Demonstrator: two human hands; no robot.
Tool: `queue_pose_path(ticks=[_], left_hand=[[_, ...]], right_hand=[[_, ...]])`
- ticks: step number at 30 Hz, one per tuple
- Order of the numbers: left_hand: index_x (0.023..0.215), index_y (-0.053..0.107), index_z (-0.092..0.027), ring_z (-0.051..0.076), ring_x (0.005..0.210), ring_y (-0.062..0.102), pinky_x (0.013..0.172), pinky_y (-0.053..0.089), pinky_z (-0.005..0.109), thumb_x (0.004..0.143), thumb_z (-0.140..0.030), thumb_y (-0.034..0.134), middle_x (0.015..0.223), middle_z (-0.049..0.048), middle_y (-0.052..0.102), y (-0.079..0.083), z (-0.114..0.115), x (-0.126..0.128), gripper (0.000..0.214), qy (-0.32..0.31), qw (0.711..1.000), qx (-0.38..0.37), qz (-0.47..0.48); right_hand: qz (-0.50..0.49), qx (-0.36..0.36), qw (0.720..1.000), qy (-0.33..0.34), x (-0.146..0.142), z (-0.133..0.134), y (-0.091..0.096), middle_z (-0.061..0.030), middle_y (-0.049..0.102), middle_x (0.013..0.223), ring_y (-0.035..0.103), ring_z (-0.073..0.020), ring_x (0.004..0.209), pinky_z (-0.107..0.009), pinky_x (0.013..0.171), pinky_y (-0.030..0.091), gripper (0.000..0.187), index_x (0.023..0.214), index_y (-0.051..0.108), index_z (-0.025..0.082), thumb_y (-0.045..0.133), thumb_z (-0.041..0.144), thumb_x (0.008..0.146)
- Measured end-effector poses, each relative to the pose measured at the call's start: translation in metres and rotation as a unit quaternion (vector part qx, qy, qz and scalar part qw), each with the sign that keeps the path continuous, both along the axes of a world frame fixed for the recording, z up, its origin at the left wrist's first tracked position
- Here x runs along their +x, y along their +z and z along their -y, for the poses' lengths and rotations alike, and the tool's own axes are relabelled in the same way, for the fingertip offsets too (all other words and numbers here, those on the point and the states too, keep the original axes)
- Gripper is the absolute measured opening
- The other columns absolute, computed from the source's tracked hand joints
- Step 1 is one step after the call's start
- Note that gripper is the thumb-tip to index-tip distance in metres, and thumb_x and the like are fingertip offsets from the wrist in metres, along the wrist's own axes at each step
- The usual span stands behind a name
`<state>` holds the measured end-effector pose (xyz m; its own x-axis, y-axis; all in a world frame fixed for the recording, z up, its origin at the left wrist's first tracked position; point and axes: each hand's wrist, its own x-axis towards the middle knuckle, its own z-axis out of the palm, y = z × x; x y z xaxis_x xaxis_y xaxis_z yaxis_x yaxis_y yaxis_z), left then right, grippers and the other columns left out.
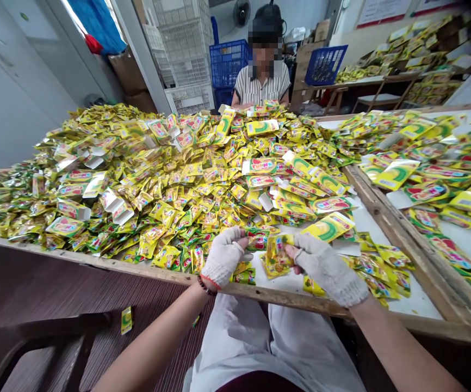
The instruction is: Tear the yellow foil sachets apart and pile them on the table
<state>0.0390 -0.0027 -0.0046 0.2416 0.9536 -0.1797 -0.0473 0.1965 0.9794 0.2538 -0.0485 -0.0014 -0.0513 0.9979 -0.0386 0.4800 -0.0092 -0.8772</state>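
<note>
My right hand (326,265), in a white knitted glove with bare fingertips, pinches a yellow sachet (277,249) just above the table's front edge. More yellow sachets lie under it. My left hand (224,258), gloved alike, is to the left with its fingers curled inward. A green and yellow sachet (259,238) shows at its fingertips; the exact contact is hard to see. Beside my right hand a yellow carton (330,226) rests on the table, and several sachets (382,269) lie to the right of the wrist.
A large heap of sachets (178,179) with small cartons covers the table. A wooden divider (398,228) separates more cartons (443,174) on the right. Across the table sits a person (263,81). White crates (186,49) and blue crates (229,62) stand behind. A chair (56,343) stands lower left.
</note>
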Motion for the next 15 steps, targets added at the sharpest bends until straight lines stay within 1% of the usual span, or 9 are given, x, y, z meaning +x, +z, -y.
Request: queue_pose_path(ticks=[1,3,5,7,11,13,15], left_hand=[[0.088,0.059,-0.017,0.013,0.072,0.064,0.063,0.058,0.029,0.070,-0.035,0.073,0.086,0.0013,0.063,-0.001,0.004,0.004,0.029,-0.001,0.999,-0.028,0.033],[0.086,0.058,-0.017,0.013,0.071,0.064,0.061,0.058,0.027,0.066,-0.035,0.076,0.084,0.0010,0.064,0.000,0.012,0.009,0.033,-0.015,0.996,-0.053,0.066],[0.086,0.059,-0.017,0.014,0.071,0.064,0.060,0.057,0.026,0.065,-0.034,0.077,0.084,0.0024,0.066,0.000,0.018,0.012,0.033,-0.038,0.994,-0.062,0.076],[0.086,0.059,-0.016,0.014,0.071,0.064,0.059,0.057,0.026,0.065,-0.032,0.077,0.084,0.0027,0.066,0.000,0.021,0.013,0.031,-0.046,0.993,-0.066,0.084],[0.083,0.056,-0.017,0.012,0.071,0.063,0.061,0.057,0.026,0.066,-0.026,0.073,0.081,-0.0001,0.063,-0.002,0.020,0.014,0.025,-0.023,0.993,-0.057,0.097],[0.085,0.056,-0.017,0.012,0.071,0.063,0.061,0.058,0.027,0.068,-0.025,0.070,0.082,0.0002,0.063,-0.001,0.018,0.013,0.023,-0.023,0.996,-0.046,0.079],[0.088,0.058,-0.016,0.013,0.071,0.063,0.061,0.057,0.027,0.071,-0.027,0.069,0.084,0.0018,0.064,0.003,0.017,0.012,0.023,-0.043,0.998,-0.035,0.037]], right_hand=[[0.045,0.037,0.998,0.015,-0.004,0.000,0.002,0.0003,0.054,0.065,0.052,-0.0149,0.058,-0.028,0.054,0.040,0.025,0.071,0.051,0.021,0.047,0.039,0.088],[0.133,0.105,0.985,0.034,-0.008,-0.001,0.006,-0.0011,0.055,0.067,0.052,-0.0171,0.065,-0.030,0.061,0.041,0.025,0.066,0.050,0.022,0.050,0.036,0.088],[0.174,0.125,0.976,0.038,-0.011,-0.003,0.009,-0.0031,0.059,0.071,0.053,-0.0192,0.069,-0.033,0.064,0.042,0.024,0.066,0.051,0.023,0.050,0.034,0.087],[0.177,0.116,0.977,0.025,-0.012,-0.004,0.011,-0.0050,0.061,0.071,0.054,-0.0207,0.069,-0.034,0.064,0.043,0.023,0.066,0.052,0.024,0.049,0.033,0.088],[0.149,0.099,0.984,-0.001,-0.013,-0.002,0.013,-0.0072,0.063,0.068,0.058,-0.0227,0.070,-0.034,0.063,0.045,0.026,0.065,0.055,0.025,0.048,0.032,0.089],[0.134,0.098,0.986,0.009,-0.012,-0.001,0.015,-0.0061,0.065,0.071,0.058,-0.0220,0.069,-0.034,0.064,0.045,0.023,0.068,0.059,0.024,0.050,0.031,0.088],[0.110,0.092,0.990,0.010,-0.008,-0.001,0.018,-0.0034,0.065,0.070,0.057,-0.0202,0.067,-0.032,0.064,0.044,0.017,0.069,0.063,0.024,0.056,0.029,0.083]])
